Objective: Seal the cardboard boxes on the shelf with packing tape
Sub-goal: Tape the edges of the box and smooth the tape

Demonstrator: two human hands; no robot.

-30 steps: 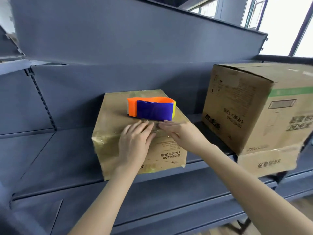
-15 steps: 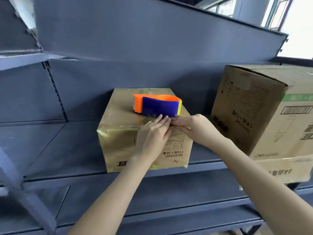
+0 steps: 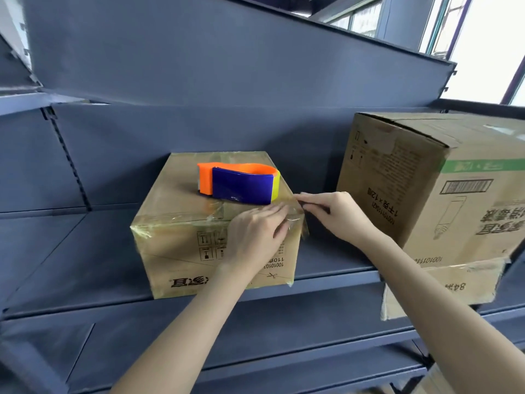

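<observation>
Hands at work on small box, centre of grey shelf. Left hand entering from 7 o'clock, fingers straight and together, pressed flat over front top edge near right corner, holding nothing. Right hand entering from 4 o'clock, forefinger and thumb closed in a pinch on clear tape at that corner; loose tape end hanging just below. Tape dispenser, orange, blue and yellow, resting on box lid at 12 o'clock of left hand. Front panel printing upside down: handling symbols, "110", digits starting "10010", scissors mark. Large box at 3 o'clock, well apart: green band, barcode label, inverted "12". Lower carton beneath, inverted "84". All flaps closed, contents hidden.
</observation>
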